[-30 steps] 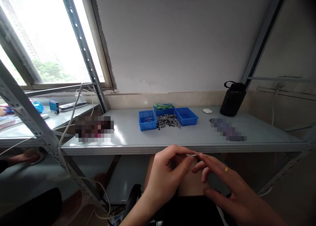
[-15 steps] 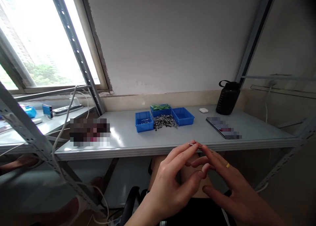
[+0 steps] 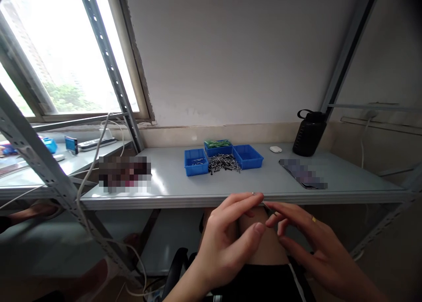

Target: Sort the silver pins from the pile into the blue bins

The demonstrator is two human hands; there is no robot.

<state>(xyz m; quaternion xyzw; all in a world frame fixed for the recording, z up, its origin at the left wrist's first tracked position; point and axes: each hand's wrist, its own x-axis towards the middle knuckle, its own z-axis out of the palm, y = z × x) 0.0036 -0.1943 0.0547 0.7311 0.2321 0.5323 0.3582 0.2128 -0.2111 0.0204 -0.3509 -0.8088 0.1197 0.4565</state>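
My left hand [image 3: 227, 240] and my right hand [image 3: 310, 245] meet in front of the table edge, above my lap. Between their fingertips they pinch a thin metal pin [image 3: 263, 203], slanted down to the right. The left index and middle fingers hold its upper end, while the left thumb sticks out below. My right hand, with a ring on one finger, pinches the lower end. Further off on the grey table [image 3: 171, 183] lies a pile of dark metal pins [image 3: 224, 163] between blue trays.
Three blue trays stand mid-table: the left one [image 3: 196, 161] holds a few pins, the back one [image 3: 216, 146] green parts, the right one [image 3: 248, 156] looks empty. A black bottle [image 3: 309, 132], a small white object [image 3: 275, 149] and a phone [image 3: 303, 173] sit right. Metal rack posts and cables stand left.
Both hands stayed together on the pin, which tilted from level to slanting down right. My left thumb came off it. The view shifted slightly.
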